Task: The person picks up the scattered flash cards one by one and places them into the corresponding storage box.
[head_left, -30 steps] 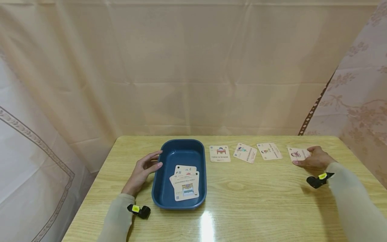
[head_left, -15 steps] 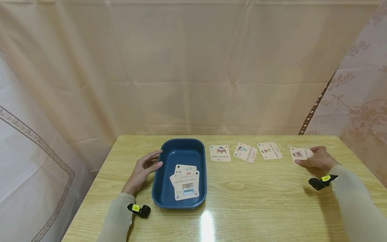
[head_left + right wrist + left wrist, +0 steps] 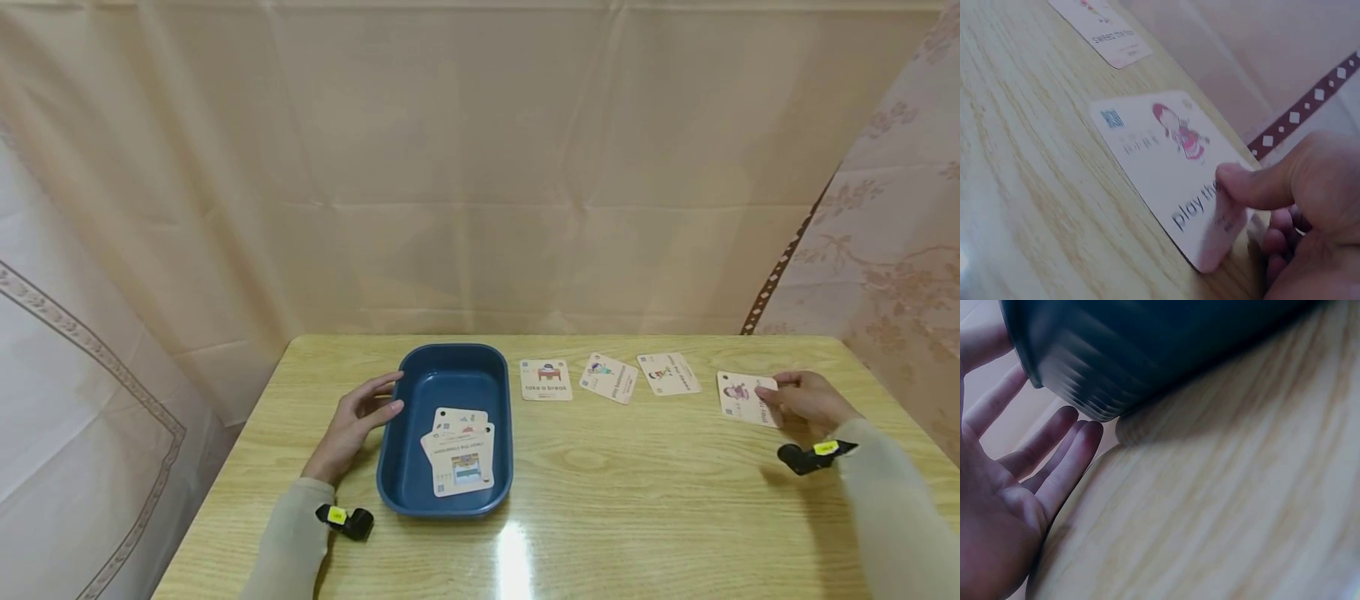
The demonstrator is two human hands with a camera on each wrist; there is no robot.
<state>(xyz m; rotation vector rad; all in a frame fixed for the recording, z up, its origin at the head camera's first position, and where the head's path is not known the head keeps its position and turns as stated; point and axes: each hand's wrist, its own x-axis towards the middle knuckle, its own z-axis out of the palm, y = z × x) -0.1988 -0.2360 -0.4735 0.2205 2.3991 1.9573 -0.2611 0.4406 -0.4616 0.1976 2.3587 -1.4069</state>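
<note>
While right grip pinches white card | rounded corners, pink drawn figure | left grip relaxed against tray

a white card with round corners, a pink girl drawing and the words "play the", pinched by the right hand, three more cards in a row, a blue tray, overlapping cards inside, the left hand touching its left rim

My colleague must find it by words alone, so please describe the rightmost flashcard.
On the wood-grained table, four flashcards run rightward from the blue tray. The rightmost flashcard shows "play the" and a figure in pink; unlike its neighbours, it is pinched in the right grip.
</note>
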